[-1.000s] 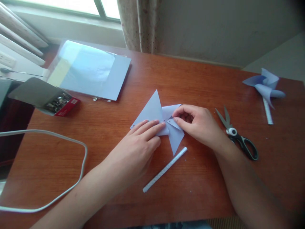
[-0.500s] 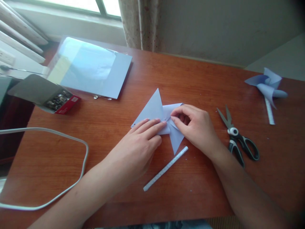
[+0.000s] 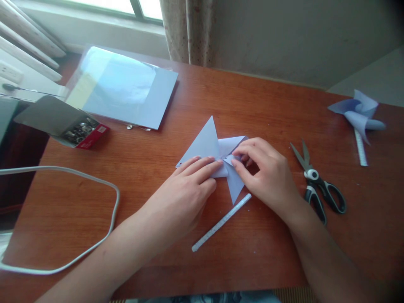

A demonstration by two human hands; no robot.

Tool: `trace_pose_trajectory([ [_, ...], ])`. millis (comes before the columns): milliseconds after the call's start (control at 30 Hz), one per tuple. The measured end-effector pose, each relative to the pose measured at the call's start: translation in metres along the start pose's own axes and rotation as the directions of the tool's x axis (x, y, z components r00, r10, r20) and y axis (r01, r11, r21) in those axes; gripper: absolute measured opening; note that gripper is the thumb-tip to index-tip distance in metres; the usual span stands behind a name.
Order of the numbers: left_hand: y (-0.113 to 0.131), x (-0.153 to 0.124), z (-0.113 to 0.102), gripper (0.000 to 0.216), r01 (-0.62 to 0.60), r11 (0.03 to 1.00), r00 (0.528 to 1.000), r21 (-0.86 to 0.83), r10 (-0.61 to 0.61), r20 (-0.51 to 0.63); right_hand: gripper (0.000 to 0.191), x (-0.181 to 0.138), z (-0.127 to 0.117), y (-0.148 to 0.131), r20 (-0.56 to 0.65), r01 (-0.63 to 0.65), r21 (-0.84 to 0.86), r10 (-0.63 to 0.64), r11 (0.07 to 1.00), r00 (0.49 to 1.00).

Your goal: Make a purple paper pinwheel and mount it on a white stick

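A pale blue paper sheet [image 3: 206, 143], cut into pointed flaps, lies at the middle of the wooden table [image 3: 252, 105]. My left hand [image 3: 186, 189] rests on its left flap, fingers stretched flat and pressing it down near the centre. My right hand [image 3: 268, 172] sits on the right side, thumb and forefinger pinching a flap corner bent towards the centre. Just below the sheet lies a thin rolled paper stick [image 3: 221, 223].
Scissors [image 3: 315, 181] lie right of my right hand. A finished paper pinwheel [image 3: 358, 113] sits far right. A plastic sleeve of coloured paper [image 3: 123, 88] and an open box of metal pins [image 3: 75, 130] are at the left. A white cable [image 3: 78, 210] loops near the left edge.
My right hand's thumb and forefinger have shifted slightly over the sheet's centre. The scissors now lie with their handles spread apart. My left hand stays put.
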State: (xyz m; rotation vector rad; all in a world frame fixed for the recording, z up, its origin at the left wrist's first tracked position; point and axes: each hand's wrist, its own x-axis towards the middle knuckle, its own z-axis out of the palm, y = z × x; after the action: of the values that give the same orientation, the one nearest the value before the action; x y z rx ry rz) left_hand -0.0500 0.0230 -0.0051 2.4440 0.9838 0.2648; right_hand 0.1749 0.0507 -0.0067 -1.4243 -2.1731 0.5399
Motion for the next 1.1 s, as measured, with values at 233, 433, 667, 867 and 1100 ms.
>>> trace_pose_trajectory([
  [233,0.001,-0.001,-0.001,0.024,-0.002,1.000,1.000,0.000,0.002,-0.007,0.013,-0.019,0.000,0.001,-0.023,0.069,-0.042,-0.070,0.997,0.997],
  [433,-0.001,0.000,0.001,0.022,-0.008,1.000,1.000,-0.003,0.008,-0.010,0.015,-0.024,0.003,0.004,-0.063,0.066,-0.066,-0.070,0.996,0.996],
  [667,-0.001,0.000,0.001,0.022,-0.006,1.000,1.000,-0.015,0.006,-0.010,0.015,-0.028,0.005,0.004,-0.086,0.028,-0.051,-0.032,0.998,0.996],
  [867,-0.001,0.000,0.002,0.022,-0.005,1.000,1.000,-0.022,0.005,-0.010,0.017,-0.027,0.007,0.006,-0.120,0.015,-0.026,-0.018,1.000,0.993],
  [1100,-0.001,0.000,0.002,0.021,-0.010,1.000,1.000,-0.011,0.010,-0.020,0.019,-0.026,0.009,0.008,-0.140,0.028,-0.021,-0.031,0.999,0.990],
])
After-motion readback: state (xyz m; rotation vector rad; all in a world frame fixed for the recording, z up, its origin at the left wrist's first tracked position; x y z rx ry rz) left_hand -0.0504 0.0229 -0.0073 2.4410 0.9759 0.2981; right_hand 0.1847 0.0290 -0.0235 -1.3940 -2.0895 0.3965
